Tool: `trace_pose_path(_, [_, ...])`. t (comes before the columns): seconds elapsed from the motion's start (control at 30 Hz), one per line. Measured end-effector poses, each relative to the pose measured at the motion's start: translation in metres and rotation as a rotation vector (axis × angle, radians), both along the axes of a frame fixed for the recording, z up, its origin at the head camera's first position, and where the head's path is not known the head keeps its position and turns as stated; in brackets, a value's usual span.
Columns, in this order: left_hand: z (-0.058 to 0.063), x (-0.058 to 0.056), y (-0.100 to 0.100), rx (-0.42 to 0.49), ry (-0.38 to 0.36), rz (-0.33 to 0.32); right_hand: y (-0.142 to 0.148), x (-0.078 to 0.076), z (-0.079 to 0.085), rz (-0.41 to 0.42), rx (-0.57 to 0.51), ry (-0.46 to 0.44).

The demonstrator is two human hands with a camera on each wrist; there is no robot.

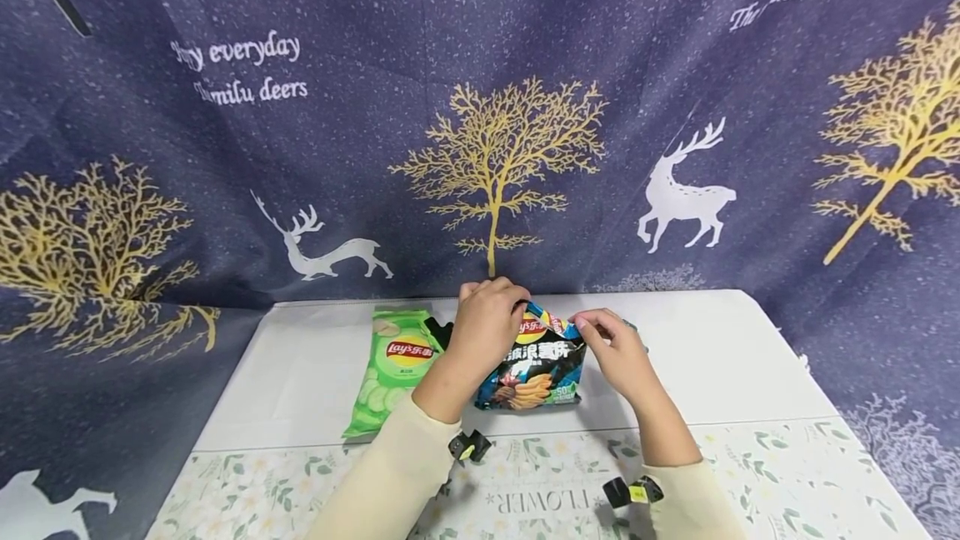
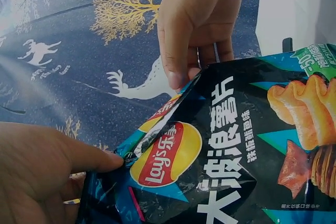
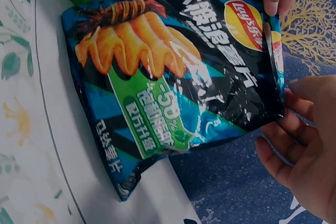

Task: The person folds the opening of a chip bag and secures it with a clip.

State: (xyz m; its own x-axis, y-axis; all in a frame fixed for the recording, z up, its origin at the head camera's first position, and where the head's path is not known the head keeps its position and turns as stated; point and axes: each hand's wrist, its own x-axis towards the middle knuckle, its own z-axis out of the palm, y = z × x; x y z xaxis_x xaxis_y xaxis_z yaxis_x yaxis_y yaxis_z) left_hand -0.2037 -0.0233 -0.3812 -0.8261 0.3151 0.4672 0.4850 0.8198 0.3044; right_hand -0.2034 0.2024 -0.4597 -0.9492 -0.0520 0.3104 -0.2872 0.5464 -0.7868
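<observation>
A black and blue bag of Lay's potato chips [image 1: 534, 377] stands tilted on the table between my hands, its front facing me. Its top edge is folded over toward the front. My left hand [image 1: 489, 313] pinches the top left corner, with the thumb [image 2: 107, 160] on the front of the fold. At the other top corner my right hand [image 1: 617, 350] pinches the fold between thumb and fingers. The right wrist view shows the right fingers [image 3: 278, 148] curled behind the bag's corner. Part of the bag's left side is hidden by my left hand in the head view.
A green Lay's bag [image 1: 397, 369] lies on the table to the left, close by my left forearm. The white table [image 1: 697, 365] has a flower-printed front strip [image 1: 787, 473]. A dark blue cloth [image 1: 337, 148] with deer and trees hangs behind it.
</observation>
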Motion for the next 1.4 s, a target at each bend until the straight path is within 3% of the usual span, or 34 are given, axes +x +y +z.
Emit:
trace_pose_path(0.27, [0.001,0.0,0.002,-0.008,-0.002,0.006,0.012,-0.007,0.001,-0.04,0.0,-0.015])
trace_pose_path(0.53, [0.0,0.0,0.002,-0.015,-0.019,0.006,0.029,-0.02,-0.008,-0.082,0.052,-0.05])
trace_pose_path(0.73, [0.0,0.0,0.002,-0.019,-0.012,0.004,0.043,-0.026,-0.01,-0.08,0.144,-0.13])
trace_pose_path(1.1, [0.002,0.001,0.004,-0.031,-0.023,-0.001,0.062,-0.036,-0.018,-0.164,0.412,-0.205])
trace_pose_path(1.4, [0.003,0.003,0.003,-0.02,-0.04,-0.002,0.074,-0.046,-0.034,-0.14,0.438,-0.308])
